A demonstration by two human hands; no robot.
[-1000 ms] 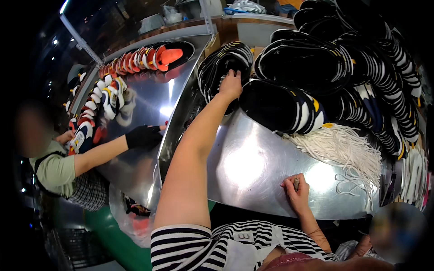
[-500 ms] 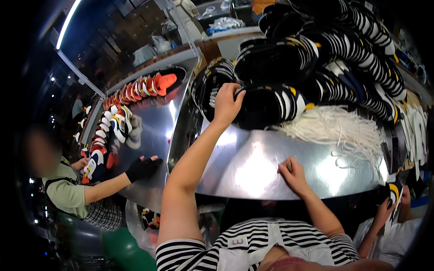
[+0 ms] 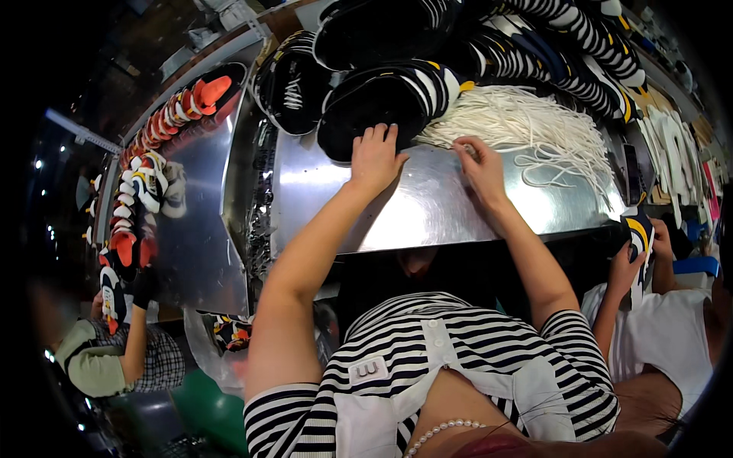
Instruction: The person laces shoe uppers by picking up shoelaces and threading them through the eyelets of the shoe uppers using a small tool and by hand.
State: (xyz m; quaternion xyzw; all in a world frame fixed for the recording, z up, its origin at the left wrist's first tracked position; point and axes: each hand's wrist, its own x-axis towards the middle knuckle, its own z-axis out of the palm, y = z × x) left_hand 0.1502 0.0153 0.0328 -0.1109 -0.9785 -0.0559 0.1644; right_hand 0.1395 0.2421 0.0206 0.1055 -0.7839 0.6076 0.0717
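Note:
My left hand [image 3: 376,162] lies at the near edge of a black shoe upper [image 3: 372,113] with white and yellow stripes. Its fingers stretch forward against the dark material. Beside it to the right, my right hand [image 3: 482,169] is at the near edge of a heap of white shoelaces [image 3: 504,122]. Thumb and forefinger are closed together there; whatever they may hold is too small to make out. Both hands are over a shiny metal table [image 3: 435,202].
More striped shoe uppers [image 3: 565,69] are stacked at the back right, and another upper [image 3: 290,82] stands at the left. On a side table, orange-lined shoes [image 3: 183,107] form a row. Co-workers sit left and right; the right one holds a shoe upper [image 3: 637,233].
My left hand has gone from the upper's left side to its near edge. My right hand has moved from the bare metal to the laces. The left co-worker's gloved hand has drawn back.

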